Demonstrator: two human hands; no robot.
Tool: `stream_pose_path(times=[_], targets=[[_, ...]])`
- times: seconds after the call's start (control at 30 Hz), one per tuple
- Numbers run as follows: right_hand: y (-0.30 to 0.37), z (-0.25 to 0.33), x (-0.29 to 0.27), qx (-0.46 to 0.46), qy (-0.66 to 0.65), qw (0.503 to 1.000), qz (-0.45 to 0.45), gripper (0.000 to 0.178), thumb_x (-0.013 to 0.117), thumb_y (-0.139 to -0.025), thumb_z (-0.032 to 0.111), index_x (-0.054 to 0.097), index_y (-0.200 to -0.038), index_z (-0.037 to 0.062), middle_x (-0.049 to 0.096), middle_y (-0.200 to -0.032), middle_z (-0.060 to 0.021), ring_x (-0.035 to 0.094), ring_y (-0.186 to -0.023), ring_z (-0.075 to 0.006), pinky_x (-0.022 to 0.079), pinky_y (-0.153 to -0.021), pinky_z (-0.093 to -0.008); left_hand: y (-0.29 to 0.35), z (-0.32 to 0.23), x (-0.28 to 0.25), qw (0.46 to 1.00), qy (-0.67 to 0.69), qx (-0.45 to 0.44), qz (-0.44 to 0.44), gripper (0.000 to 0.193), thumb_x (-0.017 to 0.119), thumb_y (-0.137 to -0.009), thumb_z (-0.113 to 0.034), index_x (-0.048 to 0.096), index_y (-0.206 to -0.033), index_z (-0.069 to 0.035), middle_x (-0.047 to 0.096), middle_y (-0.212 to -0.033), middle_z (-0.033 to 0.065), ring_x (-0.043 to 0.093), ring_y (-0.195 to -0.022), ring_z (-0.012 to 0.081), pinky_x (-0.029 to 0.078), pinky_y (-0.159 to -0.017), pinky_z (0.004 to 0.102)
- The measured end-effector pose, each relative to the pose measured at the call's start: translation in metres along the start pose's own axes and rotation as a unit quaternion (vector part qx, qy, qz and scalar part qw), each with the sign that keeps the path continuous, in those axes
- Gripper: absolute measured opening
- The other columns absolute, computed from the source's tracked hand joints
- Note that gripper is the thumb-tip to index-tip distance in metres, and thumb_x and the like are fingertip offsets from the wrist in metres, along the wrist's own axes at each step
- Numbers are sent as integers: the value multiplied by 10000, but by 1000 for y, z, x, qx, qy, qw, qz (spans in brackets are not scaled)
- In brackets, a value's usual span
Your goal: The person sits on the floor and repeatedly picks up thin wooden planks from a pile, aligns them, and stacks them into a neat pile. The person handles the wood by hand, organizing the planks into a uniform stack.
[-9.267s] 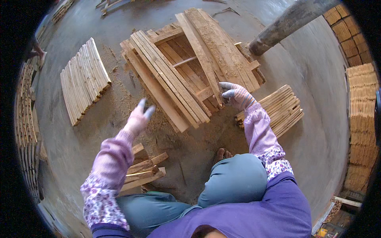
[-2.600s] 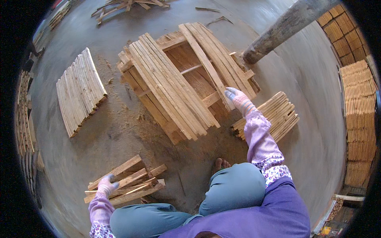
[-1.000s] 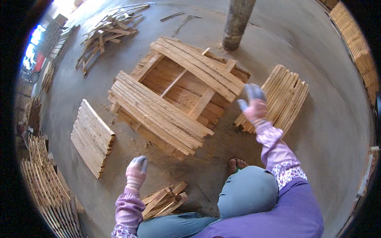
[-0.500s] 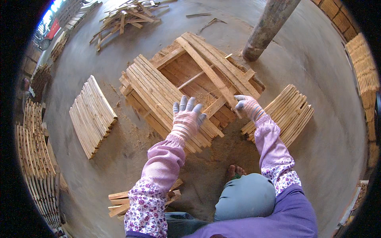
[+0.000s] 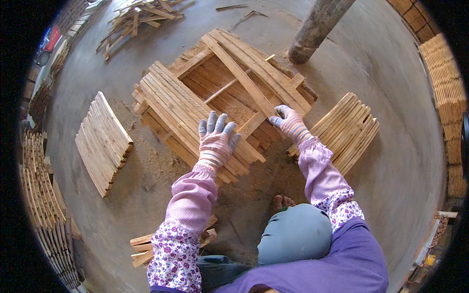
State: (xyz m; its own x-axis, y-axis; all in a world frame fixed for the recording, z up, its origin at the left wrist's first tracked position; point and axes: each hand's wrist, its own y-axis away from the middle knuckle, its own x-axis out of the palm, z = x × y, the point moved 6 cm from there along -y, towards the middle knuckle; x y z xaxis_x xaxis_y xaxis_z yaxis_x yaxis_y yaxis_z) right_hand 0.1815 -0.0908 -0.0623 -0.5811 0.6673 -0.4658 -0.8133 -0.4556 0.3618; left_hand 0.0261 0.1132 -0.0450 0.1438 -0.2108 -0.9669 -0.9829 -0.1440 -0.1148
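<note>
My left hand (image 5: 216, 141), in a striped glove with grey fingertips, lies with fingers spread on a row of wooden slats (image 5: 171, 93) at the left of a low wooden stack. My right hand (image 5: 289, 122), gloved alike, pinches the near end of a loose wooden slat (image 5: 239, 73). That slat runs obliquely away from me, over the gap in the top layer, toward the slats on the right side (image 5: 264, 61). Through the gap, lower boards (image 5: 210, 78) and a thin crosspiece (image 5: 227, 91) show.
Bundles of slats lie left (image 5: 103, 146) and right (image 5: 349, 129) of the stack. A round post (image 5: 317, 31) stands beyond it. Scrap wood (image 5: 141, 17) is heaped at the far left. Short pieces (image 5: 141, 250) lie by my left forearm. Stacked slats (image 5: 41, 185) line the left edge.
The whole view has shifted slightly. My right fingers have closed over the slat's near end, which stuck out past them before. My left hand stays on the left row.
</note>
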Motion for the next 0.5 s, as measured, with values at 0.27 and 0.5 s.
stream_pose_path(times=[0.27, 0.5], targets=[[9, 13, 17, -73, -5, 997, -38, 353, 734, -889, 165, 625, -1196, 28, 715, -1037, -154, 659, -938, -231, 506, -870, -363, -34, -17, -32, 987, 81, -135, -11, 979, 807, -777, -401, 286, -1540, -75, 451, -1448, 228, 459, -1329, 371, 387, -1102, 439], [28, 37, 28, -111, 43, 991, -60, 373, 710, -898, 223, 604, -1210, 48, 695, -1054, -228, 681, -977, -351, 515, -880, -414, -37, -13, -51, 883, 402, -228, 76, 199, 625, -986, -247, 701, -1050, -75, 698, -829, 87, 638, -697, 192, 524, -661, 338]])
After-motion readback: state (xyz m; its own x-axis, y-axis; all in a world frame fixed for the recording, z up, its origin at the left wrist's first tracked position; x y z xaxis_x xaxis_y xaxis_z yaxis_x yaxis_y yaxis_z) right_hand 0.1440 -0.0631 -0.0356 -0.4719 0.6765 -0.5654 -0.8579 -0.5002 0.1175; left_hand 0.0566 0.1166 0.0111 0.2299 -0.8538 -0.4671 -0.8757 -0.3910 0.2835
